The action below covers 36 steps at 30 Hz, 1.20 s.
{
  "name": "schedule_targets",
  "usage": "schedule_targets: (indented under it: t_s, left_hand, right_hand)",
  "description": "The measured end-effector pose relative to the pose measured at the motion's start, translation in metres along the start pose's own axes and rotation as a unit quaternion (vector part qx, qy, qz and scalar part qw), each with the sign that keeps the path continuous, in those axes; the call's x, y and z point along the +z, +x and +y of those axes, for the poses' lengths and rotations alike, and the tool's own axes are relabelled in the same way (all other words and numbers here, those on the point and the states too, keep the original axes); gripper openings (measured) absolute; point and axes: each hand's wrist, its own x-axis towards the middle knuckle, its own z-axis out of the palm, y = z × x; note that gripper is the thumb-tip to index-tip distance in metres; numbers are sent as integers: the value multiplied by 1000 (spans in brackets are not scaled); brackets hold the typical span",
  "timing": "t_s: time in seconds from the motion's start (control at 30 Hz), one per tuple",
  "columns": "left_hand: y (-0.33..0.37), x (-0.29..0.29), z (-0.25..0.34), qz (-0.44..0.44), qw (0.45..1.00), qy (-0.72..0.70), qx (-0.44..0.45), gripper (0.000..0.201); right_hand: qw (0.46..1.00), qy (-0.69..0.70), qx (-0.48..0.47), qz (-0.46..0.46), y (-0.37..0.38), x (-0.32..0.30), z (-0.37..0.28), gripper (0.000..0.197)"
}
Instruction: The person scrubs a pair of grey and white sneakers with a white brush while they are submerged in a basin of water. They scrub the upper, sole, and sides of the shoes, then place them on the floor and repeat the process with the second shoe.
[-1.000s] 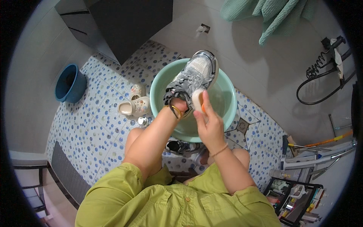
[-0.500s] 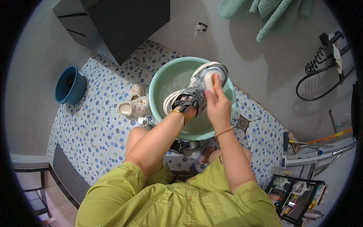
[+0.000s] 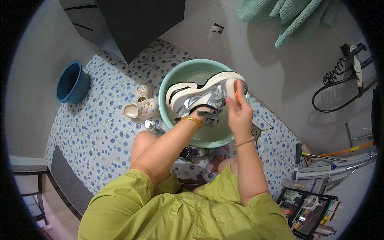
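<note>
A grey and white sneaker [image 3: 200, 96] with a thick cream sole is held over the light green basin [image 3: 163, 96]. My left hand [image 3: 203, 113] is pushed into the shoe's opening and carries it, its fingers hidden inside. The shoe lies tilted on its side, toe to the right, with dark laces hanging near my wrist. In my right hand [image 3: 241, 118] is a small white and orange scrub brush [image 3: 231, 88], pressed against the toe area. Cloudy water [image 3: 196, 77] shows in the basin. Another dark sneaker [image 3: 194, 152] is on the floor at the basin's near side.
Cream clogs [image 3: 142, 108] and a bottle with a silver cap [image 3: 150, 125] stand left of the basin. Farther left is a blue bucket [image 3: 73, 86]. A dark cabinet [image 3: 140, 28] juts in at the back. A floor drain [image 3: 255, 131] and a rack of toiletries [image 3: 306, 212] are at right.
The sneaker has rolled and swung so that its sole edge and side now show, heel farther left. My right hand and the brush have shifted slightly right with the toe.
</note>
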Motion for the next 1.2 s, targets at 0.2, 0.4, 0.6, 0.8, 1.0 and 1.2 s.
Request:
schedule_targets:
  t_s: [0.2,0.4,0.6,0.8,1.0,1.2]
  left_hand:
    - [12,-6,-7,-48,997,-57,24,44]
    - [10,9,-18,-80,996,-30,11,44]
    - [3,23,-17,-65,995,-78,0,47]
    - [-3,-2,-9,-131,991,-19,-4,48]
    - [-7,-27,-13,-173,985,7,-8,48]
    - [-20,-9,-15,-114,993,9,-12,49]
  right_hand:
    - [995,76,-47,-48,-20,-5,-9,53]
    - [994,-9,-68,-86,-23,-12,-15,51]
    - [999,-32,29,-8,-2,-20,17,49]
    - [995,-5,-23,93,10,-43,34,53]
    - [970,34,-7,-239,-11,-61,8,57]
    - [944,0,-128,-304,-5,-29,-17,57]
